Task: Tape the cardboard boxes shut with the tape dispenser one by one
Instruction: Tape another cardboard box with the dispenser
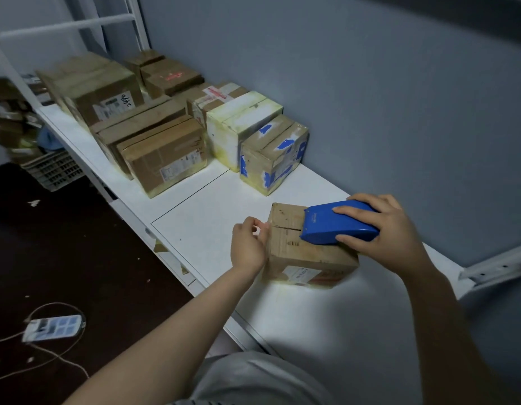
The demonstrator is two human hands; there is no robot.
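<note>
A small brown cardboard box (294, 249) sits on the white table (212, 217) in front of me, its top flaps meeting at a seam. My right hand (382, 232) grips a blue tape dispenser (338, 226) that rests on the box top, its toothed edge over the seam. My left hand (249, 244) is at the box's left side, thumb and fingers pinched together at the top edge; whether they hold a tape end cannot be told.
Several more cardboard boxes (166, 153) stand in rows at the far left of the table, one with blue tape patches (274, 159), one pale yellow (239, 124). A grey wall runs along the right. On the dark floor lie a power strip (53, 327) and a crate (53, 169).
</note>
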